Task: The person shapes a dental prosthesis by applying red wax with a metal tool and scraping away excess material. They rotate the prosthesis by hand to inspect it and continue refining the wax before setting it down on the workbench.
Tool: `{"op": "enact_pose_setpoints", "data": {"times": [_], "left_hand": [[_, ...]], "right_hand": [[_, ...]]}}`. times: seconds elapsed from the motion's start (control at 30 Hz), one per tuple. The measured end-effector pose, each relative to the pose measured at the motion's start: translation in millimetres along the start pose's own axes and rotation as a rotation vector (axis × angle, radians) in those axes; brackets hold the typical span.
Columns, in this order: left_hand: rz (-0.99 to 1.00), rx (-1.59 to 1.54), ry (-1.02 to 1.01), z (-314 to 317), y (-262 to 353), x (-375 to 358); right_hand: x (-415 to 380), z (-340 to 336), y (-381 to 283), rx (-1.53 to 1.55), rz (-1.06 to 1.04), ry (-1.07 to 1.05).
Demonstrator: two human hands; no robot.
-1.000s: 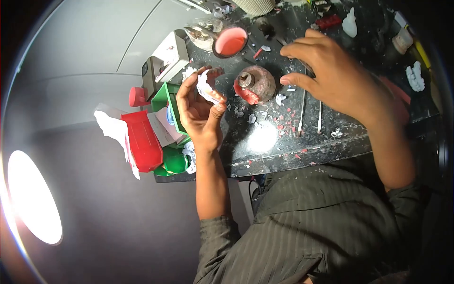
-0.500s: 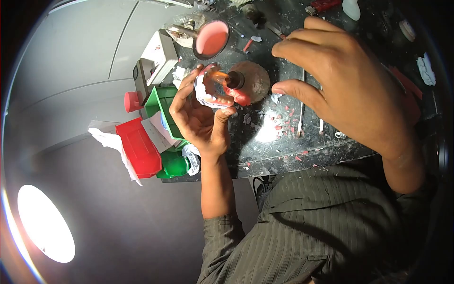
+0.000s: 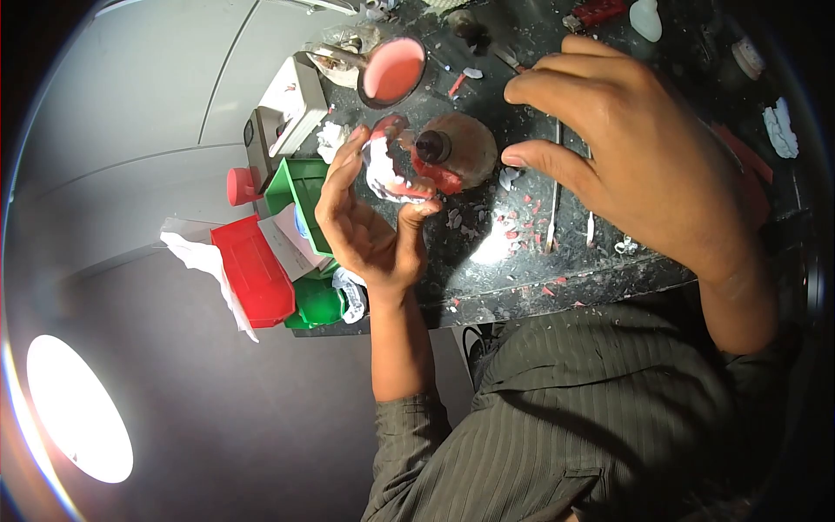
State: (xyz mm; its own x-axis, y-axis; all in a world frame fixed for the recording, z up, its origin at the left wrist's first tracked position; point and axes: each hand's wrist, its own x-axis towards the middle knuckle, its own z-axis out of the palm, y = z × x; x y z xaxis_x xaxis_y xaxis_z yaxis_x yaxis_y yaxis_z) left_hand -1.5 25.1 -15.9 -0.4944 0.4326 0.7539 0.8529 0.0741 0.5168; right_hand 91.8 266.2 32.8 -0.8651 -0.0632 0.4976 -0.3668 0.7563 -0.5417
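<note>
My left hand (image 3: 370, 226) grips a horseshoe-shaped denture (image 3: 383, 165) with pink gums and a white edge, holding it by its ends between thumb and fingers. Just right of the denture stands a spirit burner (image 3: 474, 148) with a dark wick holder (image 3: 432, 146) and red wax on its near side. No clear flame shows at the wick. My right hand (image 3: 626, 148) hovers over the bench to the right of the burner. Its thumb and forefinger are apart, with nothing visible between them; the other fingers are partly curled.
A round pan of pink wax (image 3: 394, 72) lies behind the denture. Green bins (image 3: 304, 191) and a red bin (image 3: 252, 270) stand at the left edge. Thin metal tools (image 3: 554, 196), red and white scraps (image 3: 522, 228) and a red lighter (image 3: 600, 12) lie on the dark bench.
My left hand has shifted the denture slightly right and tilted it. The orange flame seen at the wick beside the denture no longer shows clearly. My right hand has hardly moved.
</note>
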Motion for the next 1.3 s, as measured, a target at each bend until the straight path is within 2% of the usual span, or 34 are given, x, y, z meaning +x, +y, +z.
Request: {"op": "enact_pose_setpoints", "data": {"times": [0.13, 0.33, 0.43, 0.47, 0.53, 0.67, 1.0, 1.03, 1.07, 1.17, 1.3], "left_hand": [[0.034, 0.024, 0.014, 1, 1, 1], [0.061, 0.119, -0.089, -2, 0, 5], [-0.078, -0.185, 0.093, 0, 13, 6], [-0.127, -0.193, 0.185, -4, 13, 6], [-0.122, -0.343, 0.255, -21, -4, 5], [-0.561, -0.531, 0.419, -38, -9, -2], [-0.742, -0.825, 0.423, -43, -5, 3], [-0.78, -0.846, 0.518, -36, 1, 7], [-0.776, -0.848, 0.522, -37, 0, 7], [-0.826, -0.803, 0.358, -39, -4, 2], [-0.796, -0.755, 0.319, -37, -4, 1]], "right_hand": [[0, 0, 0, 0.003, 0.019, -0.007], [1, 0, 0, 0.002, 0.006, 0.008], [2, -1, 2, 0.0, 0.003, 0.006], [2, -2, 2, 0.0, -0.001, 0.01], [2, -2, 3, 0.013, 0.0, 0.018], [3, -1, 3, 0.045, -0.019, 0.035], [0, 3, 10, -0.007, 0.017, 0.004], [0, 2, 11, -0.002, 0.016, -0.003], [1, 2, 11, -0.004, 0.011, -0.004], [0, 5, 14, 0.016, -0.011, 0.036], [1, 3, 14, 0.008, 0.002, 0.025]]}}
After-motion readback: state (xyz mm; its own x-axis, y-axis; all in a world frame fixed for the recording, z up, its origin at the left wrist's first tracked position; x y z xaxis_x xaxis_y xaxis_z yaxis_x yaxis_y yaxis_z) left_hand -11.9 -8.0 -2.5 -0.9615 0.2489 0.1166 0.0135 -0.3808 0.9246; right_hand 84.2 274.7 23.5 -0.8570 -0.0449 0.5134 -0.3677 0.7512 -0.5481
